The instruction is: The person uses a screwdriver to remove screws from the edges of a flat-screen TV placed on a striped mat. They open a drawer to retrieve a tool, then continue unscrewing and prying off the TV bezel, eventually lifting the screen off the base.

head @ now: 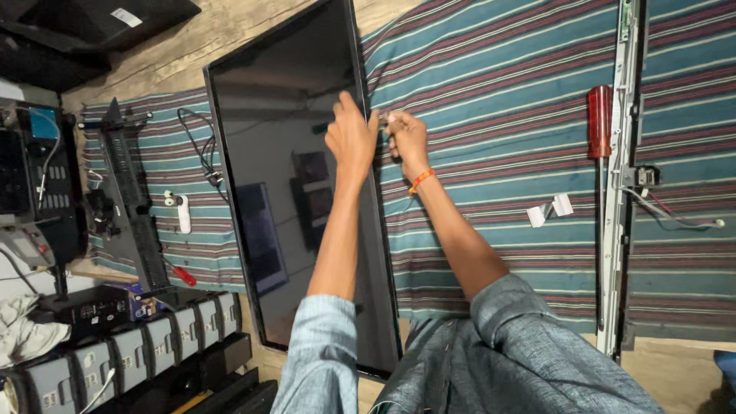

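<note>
A large black flat screen panel (291, 192) lies face up on a striped teal and maroon cloth (506, 100). My left hand (350, 138) rests flat on the panel's right edge, fingers pointing away from me. Just to its right, my right hand (406, 136), with an orange band on the wrist, pinches a small thin pale piece at that same edge. What the piece is I cannot tell.
A red-handled screwdriver (599, 123) lies beside a long metal frame strip (622, 176) at the right. Two white ribbon pieces (550, 210) lie on the cloth. At the left are a black plastic bar (126, 192), a cable (201, 149), a small red tool (182, 274) and stacked electronics (146, 345).
</note>
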